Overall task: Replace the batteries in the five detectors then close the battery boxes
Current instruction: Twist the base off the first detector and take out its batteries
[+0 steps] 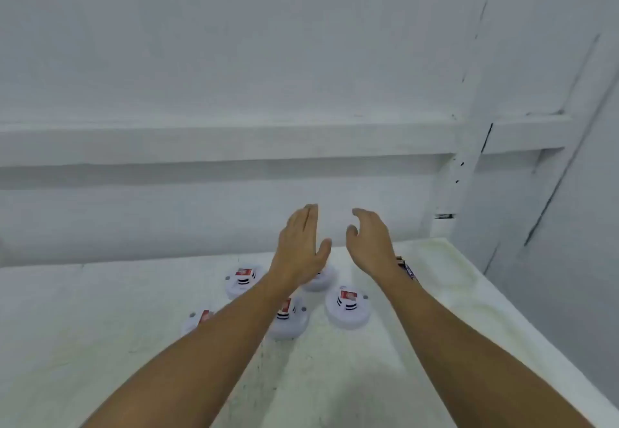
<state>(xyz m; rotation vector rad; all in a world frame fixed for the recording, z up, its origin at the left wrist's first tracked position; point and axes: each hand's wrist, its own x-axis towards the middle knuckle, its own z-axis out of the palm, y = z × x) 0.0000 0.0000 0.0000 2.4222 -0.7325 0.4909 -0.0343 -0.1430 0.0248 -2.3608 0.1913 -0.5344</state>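
Head view: I am holding left hand (301,246) and right hand (370,243) spread, empty, over the surface (100,320); detectors (348,307) are sitting at six o'clock, probably light, rigid plastic, best gripped by rims.

Your five round white plastic detectors (348,307) lie flat, clustered on the white table (100,344), four showing red labels.
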